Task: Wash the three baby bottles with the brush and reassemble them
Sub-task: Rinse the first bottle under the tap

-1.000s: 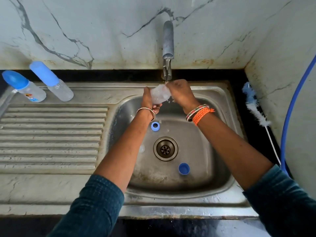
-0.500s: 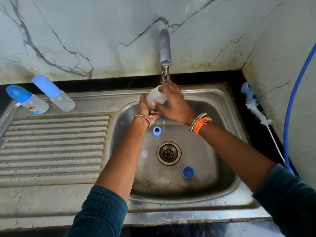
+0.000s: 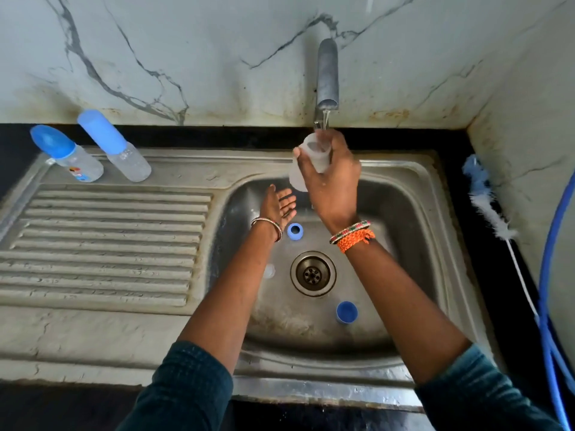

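Observation:
My right hand (image 3: 331, 181) grips a clear open bottle body (image 3: 306, 164) mouth-up under the running tap (image 3: 326, 76). My left hand (image 3: 278, 206) hangs open, palm up, just below and left of the bottle, holding nothing. In the sink basin (image 3: 401, 213) lie a blue collar ring (image 3: 294, 230), a blue cap (image 3: 346, 312) and a clear teat (image 3: 269, 270) beside the drain (image 3: 313, 273). Two assembled bottles with blue caps (image 3: 67, 154) (image 3: 115, 146) lie at the back of the drainboard. The bottle brush (image 3: 485, 199) rests on the black counter at right.
A ribbed steel drainboard (image 3: 102, 247) fills the left side. A marble wall stands behind and at the right. A blue hose (image 3: 547, 275) runs down the right wall beside the brush's white wire handle.
My left hand has let go of the bottle and dropped below it, open. My right hand now holds the bottle alone, raised closer under the tap.

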`<action>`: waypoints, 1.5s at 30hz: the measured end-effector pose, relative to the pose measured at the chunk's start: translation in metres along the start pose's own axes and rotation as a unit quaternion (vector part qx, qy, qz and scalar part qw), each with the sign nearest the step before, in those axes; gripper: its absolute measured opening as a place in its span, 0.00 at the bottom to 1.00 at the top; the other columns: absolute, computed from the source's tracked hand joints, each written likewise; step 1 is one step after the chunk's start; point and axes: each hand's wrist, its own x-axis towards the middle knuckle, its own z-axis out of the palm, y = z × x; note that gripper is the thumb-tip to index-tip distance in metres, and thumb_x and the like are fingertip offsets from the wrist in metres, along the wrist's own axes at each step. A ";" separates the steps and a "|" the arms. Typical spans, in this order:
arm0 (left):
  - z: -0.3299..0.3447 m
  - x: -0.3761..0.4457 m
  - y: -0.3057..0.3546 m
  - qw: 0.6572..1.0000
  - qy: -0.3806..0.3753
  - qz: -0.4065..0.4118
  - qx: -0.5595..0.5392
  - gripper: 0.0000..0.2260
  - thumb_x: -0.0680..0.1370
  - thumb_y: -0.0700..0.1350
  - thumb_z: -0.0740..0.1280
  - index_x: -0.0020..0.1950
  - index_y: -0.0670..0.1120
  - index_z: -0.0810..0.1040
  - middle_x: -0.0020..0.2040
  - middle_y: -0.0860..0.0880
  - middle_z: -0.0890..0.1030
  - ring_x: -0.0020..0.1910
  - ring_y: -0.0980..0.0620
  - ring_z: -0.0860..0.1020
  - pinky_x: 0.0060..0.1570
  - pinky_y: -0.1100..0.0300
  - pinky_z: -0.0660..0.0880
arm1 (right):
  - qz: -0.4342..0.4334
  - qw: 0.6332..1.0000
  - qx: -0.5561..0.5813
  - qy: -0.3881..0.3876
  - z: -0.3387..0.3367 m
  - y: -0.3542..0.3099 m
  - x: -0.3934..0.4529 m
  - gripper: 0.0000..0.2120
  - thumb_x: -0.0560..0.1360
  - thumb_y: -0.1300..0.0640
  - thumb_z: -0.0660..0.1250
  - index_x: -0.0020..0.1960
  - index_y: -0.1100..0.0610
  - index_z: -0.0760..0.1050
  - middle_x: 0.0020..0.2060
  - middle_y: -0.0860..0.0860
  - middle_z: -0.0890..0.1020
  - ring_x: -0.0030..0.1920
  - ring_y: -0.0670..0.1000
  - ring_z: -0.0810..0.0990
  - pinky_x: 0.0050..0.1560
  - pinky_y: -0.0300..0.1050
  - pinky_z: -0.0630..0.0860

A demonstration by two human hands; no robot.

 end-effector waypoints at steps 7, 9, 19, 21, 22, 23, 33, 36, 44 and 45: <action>-0.031 0.013 -0.009 0.998 0.053 0.001 0.025 0.20 0.82 0.48 0.49 0.65 0.39 0.73 0.58 0.42 0.76 0.46 0.51 0.75 0.44 0.62 0.70 | 0.093 0.994 -0.052 -0.032 0.014 0.042 -0.014 0.16 0.72 0.53 0.73 0.54 0.61 0.75 0.46 0.54 0.82 0.44 0.50 0.79 0.47 0.40 0.74; -0.032 0.014 -0.006 0.998 0.052 -0.006 0.031 0.18 0.82 0.47 0.49 0.55 0.42 0.76 0.53 0.44 0.76 0.40 0.54 0.73 0.41 0.63 0.68 | 0.106 0.994 -0.036 -0.018 0.016 0.041 -0.010 0.16 0.72 0.54 0.72 0.55 0.61 0.74 0.46 0.54 0.81 0.44 0.48 0.78 0.49 0.40 0.75; -0.017 0.006 -0.001 0.997 0.043 -0.024 0.061 0.20 0.82 0.46 0.49 0.64 0.38 0.74 0.64 0.40 0.75 0.50 0.48 0.74 0.55 0.56 0.68 | 0.127 0.983 -0.077 -0.104 0.021 0.053 -0.015 0.16 0.72 0.55 0.73 0.57 0.61 0.77 0.49 0.55 0.82 0.46 0.48 0.77 0.54 0.43 0.76; -0.016 0.007 0.001 0.997 0.033 -0.023 0.061 0.21 0.82 0.46 0.48 0.65 0.38 0.73 0.65 0.39 0.75 0.55 0.47 0.74 0.57 0.55 0.68 | 0.086 0.992 -0.062 -0.071 0.022 0.052 -0.011 0.17 0.73 0.55 0.72 0.58 0.62 0.76 0.51 0.57 0.82 0.48 0.49 0.77 0.51 0.40 0.74; -0.016 0.006 0.001 0.997 0.028 -0.033 0.062 0.21 0.83 0.47 0.48 0.66 0.38 0.72 0.66 0.39 0.74 0.59 0.45 0.74 0.59 0.55 0.68 | 0.088 0.988 -0.077 -0.102 0.020 0.051 -0.011 0.17 0.73 0.56 0.71 0.59 0.62 0.76 0.52 0.57 0.81 0.49 0.48 0.75 0.51 0.36 0.70; -0.015 0.003 0.001 0.997 0.023 -0.045 0.058 0.21 0.83 0.48 0.47 0.67 0.38 0.71 0.67 0.40 0.73 0.63 0.44 0.72 0.62 0.55 0.67 | 0.109 0.977 -0.102 -0.149 0.018 0.052 -0.012 0.17 0.74 0.55 0.71 0.59 0.62 0.76 0.53 0.56 0.80 0.49 0.46 0.73 0.49 0.32 0.66; -0.009 -0.021 0.022 0.998 -0.057 -0.001 0.001 0.16 0.81 0.50 0.54 0.59 0.43 0.76 0.49 0.45 0.79 0.54 0.48 0.76 0.60 0.54 0.70 | 0.608 0.667 0.417 -0.112 0.005 0.060 0.014 0.13 0.80 0.56 0.58 0.53 0.66 0.72 0.43 0.63 0.78 0.40 0.59 0.79 0.32 0.48 0.81; -0.002 -0.029 0.030 0.997 -0.075 0.018 0.021 0.13 0.81 0.48 0.55 0.51 0.45 0.77 0.46 0.47 0.79 0.47 0.50 0.76 0.61 0.54 0.70 | 0.618 0.641 0.441 -0.106 0.007 0.066 0.014 0.14 0.81 0.56 0.57 0.54 0.66 0.73 0.45 0.64 0.79 0.34 0.59 0.83 0.32 0.48 0.82; 0.003 -0.038 0.031 0.993 -0.067 0.059 0.075 0.10 0.80 0.48 0.57 0.49 0.47 0.76 0.45 0.47 0.79 0.43 0.52 0.76 0.50 0.58 0.74 | 0.609 0.664 0.417 -0.121 0.008 0.062 0.016 0.12 0.81 0.55 0.58 0.54 0.64 0.71 0.47 0.63 0.77 0.43 0.59 0.79 0.29 0.48 0.81; 0.003 -0.040 0.030 0.993 -0.060 0.061 0.077 0.10 0.80 0.49 0.58 0.51 0.46 0.75 0.45 0.46 0.79 0.43 0.51 0.76 0.48 0.59 0.74 | 0.597 0.683 0.404 -0.116 0.007 0.062 0.015 0.12 0.81 0.54 0.59 0.56 0.63 0.70 0.47 0.63 0.77 0.44 0.59 0.78 0.29 0.49 0.81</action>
